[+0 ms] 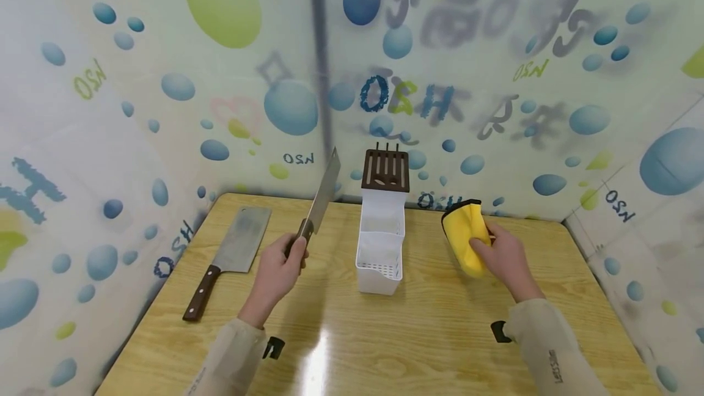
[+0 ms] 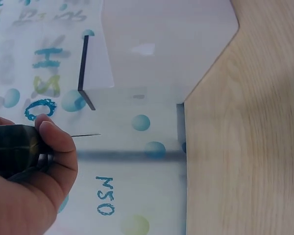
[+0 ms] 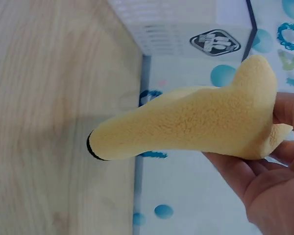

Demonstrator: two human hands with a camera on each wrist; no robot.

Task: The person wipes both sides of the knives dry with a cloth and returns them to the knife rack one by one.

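My left hand (image 1: 278,267) grips the dark handle of a kitchen knife (image 1: 326,193), its blade raised and slanting up toward the back wall. From the left wrist view the blade is seen nearly edge-on, and the fingers curl round the handle (image 2: 12,147). A yellow cleaning cloth (image 1: 464,240) with a black edge is pinched in my right hand (image 1: 507,258), above the table's right side. Folded over, the cloth (image 3: 186,122) shows its fluffy face in the right wrist view. Between both hands stands a white knife holder (image 1: 379,255) with a brown slotted top (image 1: 386,171).
A cleaver (image 1: 242,240) with a riveted brown handle lies flat at the table's left. The wooden table (image 1: 429,347) meets a pale wall (image 1: 484,157) printed with blue and green spots at the back, and similar walls flank both sides.
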